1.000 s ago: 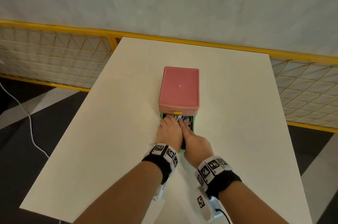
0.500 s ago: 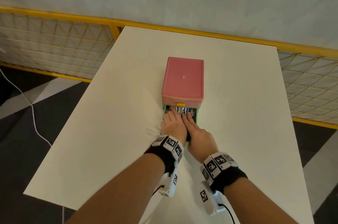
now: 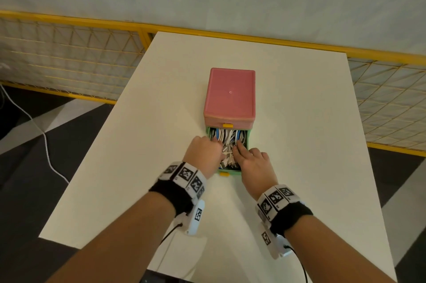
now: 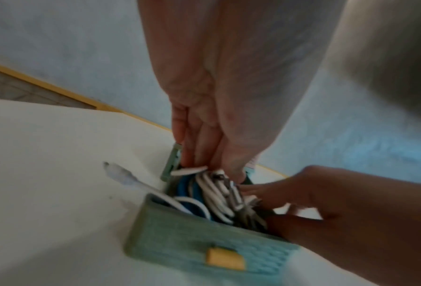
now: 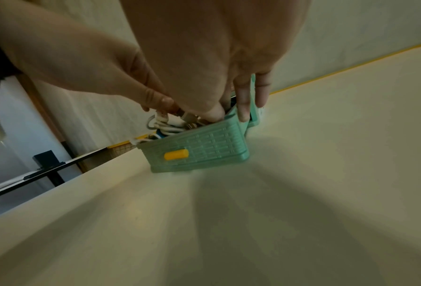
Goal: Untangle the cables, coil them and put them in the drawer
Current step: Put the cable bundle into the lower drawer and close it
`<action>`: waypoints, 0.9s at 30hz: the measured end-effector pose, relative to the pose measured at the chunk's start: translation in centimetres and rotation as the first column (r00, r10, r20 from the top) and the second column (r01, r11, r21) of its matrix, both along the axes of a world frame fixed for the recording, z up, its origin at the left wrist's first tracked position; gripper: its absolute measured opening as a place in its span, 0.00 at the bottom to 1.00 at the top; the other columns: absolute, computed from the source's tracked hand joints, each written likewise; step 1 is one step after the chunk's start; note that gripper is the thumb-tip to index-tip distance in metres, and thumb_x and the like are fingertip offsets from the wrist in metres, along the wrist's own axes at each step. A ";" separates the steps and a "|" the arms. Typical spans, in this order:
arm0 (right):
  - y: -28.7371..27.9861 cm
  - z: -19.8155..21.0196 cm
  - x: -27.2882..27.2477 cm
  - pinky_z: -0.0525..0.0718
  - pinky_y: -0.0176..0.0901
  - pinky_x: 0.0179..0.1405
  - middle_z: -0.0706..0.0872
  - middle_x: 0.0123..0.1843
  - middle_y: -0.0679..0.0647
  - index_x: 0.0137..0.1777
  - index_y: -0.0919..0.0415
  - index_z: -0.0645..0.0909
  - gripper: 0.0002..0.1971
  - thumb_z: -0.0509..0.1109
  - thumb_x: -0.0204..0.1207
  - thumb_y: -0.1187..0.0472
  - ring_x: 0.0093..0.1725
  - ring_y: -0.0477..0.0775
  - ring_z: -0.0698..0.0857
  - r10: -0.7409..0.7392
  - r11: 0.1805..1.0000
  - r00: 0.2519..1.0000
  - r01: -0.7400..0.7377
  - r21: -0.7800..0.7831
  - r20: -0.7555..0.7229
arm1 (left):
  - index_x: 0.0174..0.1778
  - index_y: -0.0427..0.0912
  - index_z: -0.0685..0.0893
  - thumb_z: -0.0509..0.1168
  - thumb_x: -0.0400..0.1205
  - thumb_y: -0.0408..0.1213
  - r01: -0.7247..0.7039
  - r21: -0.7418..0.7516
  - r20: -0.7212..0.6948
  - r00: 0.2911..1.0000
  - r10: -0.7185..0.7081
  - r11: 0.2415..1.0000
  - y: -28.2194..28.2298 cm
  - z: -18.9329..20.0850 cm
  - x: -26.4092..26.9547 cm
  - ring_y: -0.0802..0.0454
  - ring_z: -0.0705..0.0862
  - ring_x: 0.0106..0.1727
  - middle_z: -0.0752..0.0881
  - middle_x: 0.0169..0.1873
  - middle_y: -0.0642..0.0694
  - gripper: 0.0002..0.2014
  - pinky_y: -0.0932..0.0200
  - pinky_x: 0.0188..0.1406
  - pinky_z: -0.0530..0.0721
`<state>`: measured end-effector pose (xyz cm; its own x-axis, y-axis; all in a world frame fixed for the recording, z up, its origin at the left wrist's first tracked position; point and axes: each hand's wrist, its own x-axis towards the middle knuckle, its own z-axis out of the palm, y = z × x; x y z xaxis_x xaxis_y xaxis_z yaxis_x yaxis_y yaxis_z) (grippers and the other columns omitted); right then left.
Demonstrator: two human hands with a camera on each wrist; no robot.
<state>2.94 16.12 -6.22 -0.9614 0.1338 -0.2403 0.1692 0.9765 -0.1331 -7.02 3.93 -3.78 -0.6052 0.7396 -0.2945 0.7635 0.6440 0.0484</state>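
Observation:
A green drawer [image 3: 234,173] with a yellow handle stands pulled out from under a pink box [image 3: 230,95] in the middle of the table. White and blue cables [image 3: 228,140] fill the drawer in a heap. My left hand [image 3: 213,142] reaches down at the drawer's left side, its fingers [image 4: 199,154] fairly straight and pressing on the cables [image 4: 214,189]. My right hand [image 3: 239,147] presses on the heap from the right, with two fingers [image 5: 243,102] lying over the drawer's right wall [image 5: 204,147]. One white plug end [image 4: 121,176] hangs out over the drawer's front left corner onto the table.
The white table [image 3: 299,144] carries only the box with its drawer. A yellow mesh fence [image 3: 69,68] runs behind and to both sides. A white cord [image 3: 46,144] trails on the dark floor at the left. A black side table [image 5: 45,170] stands beyond the left edge.
My two hands, which lay close together over the drawer, have spread apart to its left and right sides. The heap of cables now shows between them.

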 end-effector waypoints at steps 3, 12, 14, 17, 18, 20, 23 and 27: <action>-0.1 -0.5 -0.1 0.71 0.50 0.66 0.52 0.85 0.57 0.83 0.60 0.52 0.33 0.54 0.78 0.73 0.67 0.62 0.71 -0.007 0.998 1.000 0.007 -0.055 0.002 | 0.80 0.29 0.61 0.53 0.90 0.39 -0.034 -0.148 -0.005 0.999 0.034 0.988 0.9 -0.9 1.7 0.36 0.76 0.72 0.64 0.79 0.27 0.25 0.46 0.69 0.73; -1.4 -1.5 0.1 0.77 0.53 0.70 0.77 0.74 0.60 0.73 0.60 0.75 0.26 0.69 0.74 0.68 0.68 0.63 0.80 -0.034 0.973 0.968 -0.025 -0.229 -0.250 | 0.84 0.28 0.42 0.47 0.88 0.26 -0.081 -0.225 0.201 0.971 0.128 0.971 1.1 -0.5 2.9 0.35 0.49 0.86 0.43 0.84 0.28 0.29 0.42 0.84 0.42; -1.6 -1.1 -0.1 0.76 0.50 0.70 0.69 0.80 0.56 0.78 0.58 0.69 0.26 0.62 0.80 0.69 0.72 0.60 0.77 -0.010 0.961 0.988 -0.033 -0.274 -0.157 | 0.85 0.35 0.52 0.50 0.86 0.22 -0.212 0.026 0.460 0.870 0.176 0.977 -1.0 -0.5 1.4 0.40 0.58 0.85 0.50 0.85 0.35 0.30 0.52 0.84 0.50; -1.3 -0.1 -0.7 0.76 0.50 0.67 0.58 0.84 0.51 0.80 0.56 0.62 0.27 0.56 0.81 0.71 0.72 0.60 0.77 0.038 0.980 0.999 -0.035 -0.194 0.009 | 0.73 0.39 0.80 0.58 0.86 0.26 -0.525 0.407 0.546 0.796 0.262 0.747 -4.4 0.0 -0.3 0.45 0.80 0.71 0.79 0.73 0.41 0.19 0.62 0.72 0.71; -1.4 0.3 -1.0 0.77 0.50 0.65 0.58 0.85 0.52 0.80 0.57 0.62 0.28 0.56 0.81 0.72 0.70 0.61 0.78 0.054 0.986 0.998 -0.046 -0.158 0.042 | 0.69 0.38 0.83 0.60 0.85 0.27 -0.591 0.490 0.499 0.793 0.349 0.641 -5.2 -0.3 -0.7 0.44 0.83 0.67 0.83 0.68 0.40 0.17 0.61 0.69 0.75; -1.5 0.7 -1.6 0.79 0.51 0.59 0.62 0.83 0.56 0.79 0.61 0.63 0.27 0.55 0.80 0.71 0.65 0.63 0.80 0.089 0.994 0.991 -0.081 -0.078 0.103 | 0.69 0.37 0.82 0.63 0.85 0.34 -0.708 0.445 0.466 0.706 0.533 0.549 -6.3 -0.8 -1.3 0.39 0.83 0.64 0.81 0.65 0.37 0.16 0.55 0.67 0.76; -1.2 0.2 -2.5 0.81 0.51 0.50 0.81 0.67 0.63 0.76 0.66 0.65 0.23 0.55 0.80 0.69 0.57 0.65 0.83 0.115 0.993 0.983 -0.115 -0.009 0.143 | 0.68 0.34 0.80 0.72 0.79 0.47 -0.851 0.103 0.668 0.443 0.598 0.516 -6.8 -2.1 -1.5 0.39 0.87 0.59 0.86 0.59 0.36 0.26 0.49 0.69 0.79; -0.8 -0.1 -2.6 0.77 0.47 0.45 0.83 0.63 0.63 0.75 0.66 0.67 0.21 0.54 0.81 0.70 0.55 0.65 0.83 0.151 0.988 0.980 -0.153 0.000 0.128 | 0.59 0.25 0.82 0.75 0.73 0.21 -0.935 0.207 0.899 0.297 0.321 0.287 -5.4 -1.7 -1.1 0.41 0.89 0.39 0.88 0.35 0.35 0.18 0.43 0.60 0.86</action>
